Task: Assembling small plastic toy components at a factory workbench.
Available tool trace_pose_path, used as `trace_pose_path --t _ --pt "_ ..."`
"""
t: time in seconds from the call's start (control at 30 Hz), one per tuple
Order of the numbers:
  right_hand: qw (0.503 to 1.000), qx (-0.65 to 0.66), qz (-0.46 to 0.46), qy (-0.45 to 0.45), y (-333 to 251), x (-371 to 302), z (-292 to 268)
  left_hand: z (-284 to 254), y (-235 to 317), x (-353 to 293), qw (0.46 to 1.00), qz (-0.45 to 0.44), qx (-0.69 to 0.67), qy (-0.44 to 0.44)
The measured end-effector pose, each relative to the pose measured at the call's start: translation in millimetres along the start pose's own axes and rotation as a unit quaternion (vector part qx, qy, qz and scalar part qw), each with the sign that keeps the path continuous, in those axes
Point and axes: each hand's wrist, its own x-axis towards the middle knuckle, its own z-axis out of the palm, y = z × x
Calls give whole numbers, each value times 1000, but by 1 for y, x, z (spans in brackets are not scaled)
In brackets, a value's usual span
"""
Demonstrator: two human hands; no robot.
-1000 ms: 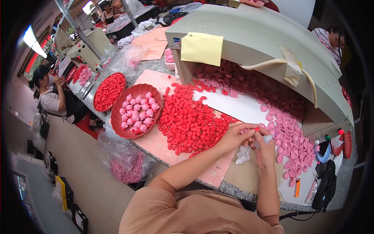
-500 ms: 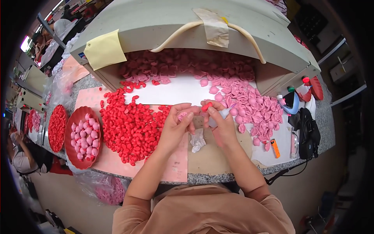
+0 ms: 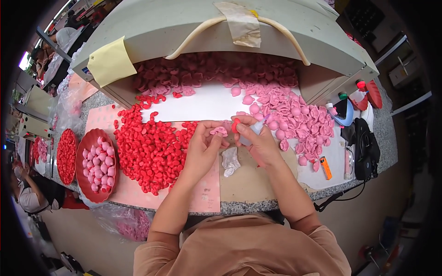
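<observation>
My left hand (image 3: 202, 145) pinches a pink hollow, shell-like piece (image 3: 219, 132) between thumb and fingers. Close beside it, my right hand (image 3: 262, 145) holds a small red rounded piece (image 3: 235, 125) at its fingertips. That same hand also has a translucent squeeze bottle (image 3: 256, 128) with a purplish tip tucked in its grip. To the left of my hands spreads a heap of red pieces (image 3: 147, 156) on a pink sheet (image 3: 209, 193). On the right lies a pile of pink shells and balls (image 3: 294, 117). Crumpled whitish plastic (image 3: 230, 162) rests below my hands.
A grey metal hood (image 3: 184, 32) arches over the far side, with more pink pieces inside. At left stand a red scalloped dish (image 3: 94, 198) of pink balls and a dish of red pieces (image 3: 67, 154). An orange lighter (image 3: 326, 168) and black bag (image 3: 366, 154) lie right.
The red piece at my right fingertips has tilted upright and moved slightly left. The pink piece in my left hand shows more openly. The whole view has shifted a little.
</observation>
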Motion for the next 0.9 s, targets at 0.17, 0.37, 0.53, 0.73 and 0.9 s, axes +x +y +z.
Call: trace_pose_path --t 0.17,0.37,0.53,0.73,0.9 --pt "991 -130 -38 2 1 -3 2 -1 6 -3 980 47 190 44" --pt "973 -208 -103 -16 14 1 5 -1 7 0 962 66 258 58" --pt "965 -231 -126 -16 12 -3 8 2 13 -7 948 102 299 41" --pt "972 -231 -38 -5 3 -2 1 -2 8 -4 956 138 259 -4" --pt "983 -171 4 -70 3 -5 -2 1 9 -6 977 107 184 -22"
